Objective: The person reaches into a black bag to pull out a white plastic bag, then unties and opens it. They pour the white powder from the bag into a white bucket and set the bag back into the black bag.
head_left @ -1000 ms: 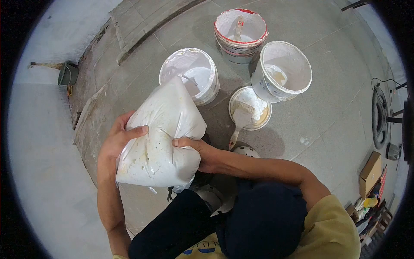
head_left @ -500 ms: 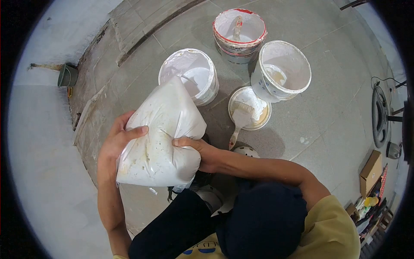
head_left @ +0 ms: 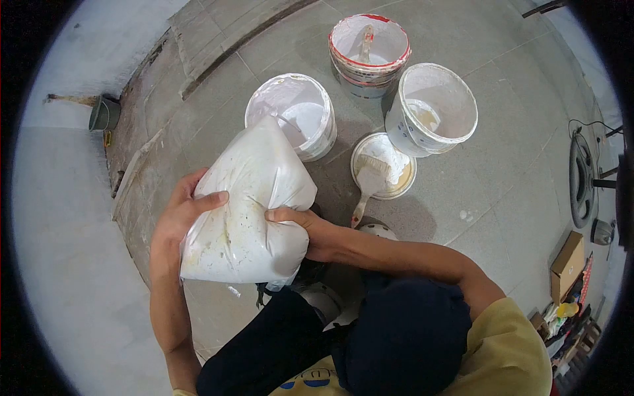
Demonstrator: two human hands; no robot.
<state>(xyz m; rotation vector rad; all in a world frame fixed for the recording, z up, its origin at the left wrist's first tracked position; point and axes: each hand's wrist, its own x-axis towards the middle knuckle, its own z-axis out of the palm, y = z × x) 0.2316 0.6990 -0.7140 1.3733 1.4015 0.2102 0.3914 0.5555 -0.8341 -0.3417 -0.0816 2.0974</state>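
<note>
A full white plastic bag (head_left: 254,211) with yellowish smears is tilted over my legs, its upper corner at the near rim of a white bucket (head_left: 323,142). A thin strand, apparently of white liquid, shows inside that bucket above a white pool. My left hand (head_left: 185,208) grips the bag's left side, thumb on top and the other fingers hidden beneath. On the right side my right hand (head_left: 307,231) presses its thumb into the plastic, its remaining fingers under the bag.
A wide paintbrush (head_left: 371,178) lies across a round lid (head_left: 404,188). Behind it stand a second white bucket (head_left: 456,132) and a red-rimmed bucket (head_left: 370,86) holding another brush (head_left: 366,43). A cardboard box (head_left: 568,264) and assorted items lie far right.
Almost nothing differs. The whole view has shifted by a few pixels, while both hands keep the same hold on the tilted bag.
</note>
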